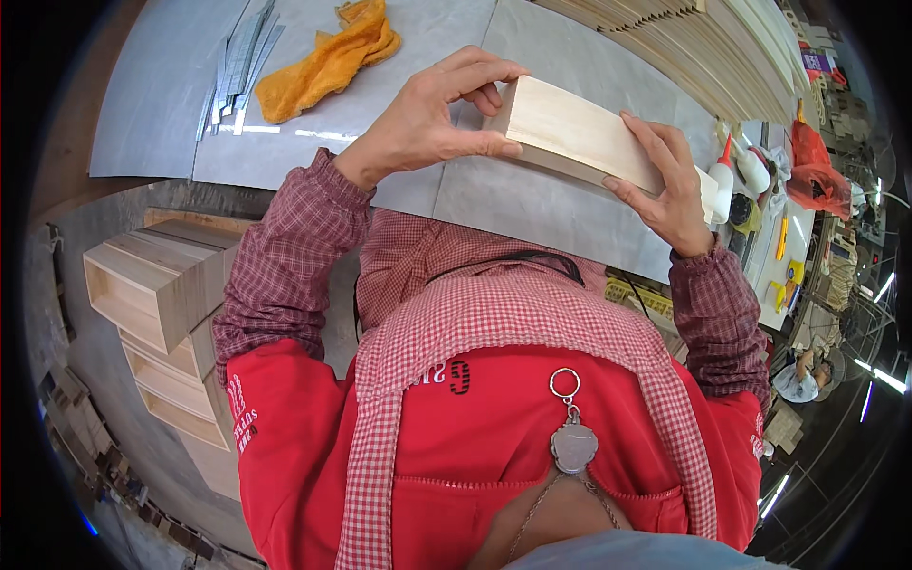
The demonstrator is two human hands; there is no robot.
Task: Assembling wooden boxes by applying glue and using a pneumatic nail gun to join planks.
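A long pale wooden box is held between my two hands over the grey tabletop. My left hand grips its left end, thumb on the near edge and fingers curled at the far corner. Toward the other end, my right hand has its fingers on the far edge and its thumb on the near edge. A smooth, plain face of the box is turned up toward me. Its underside is hidden, and more pale wood shows just beyond my right hand.
An orange cloth lies at the far left beside thin metal strips. Stacked wooden panels stand at the far right. A red-tipped white bottle is near my right hand. Open-fronted wooden boxes are stacked at lower left.
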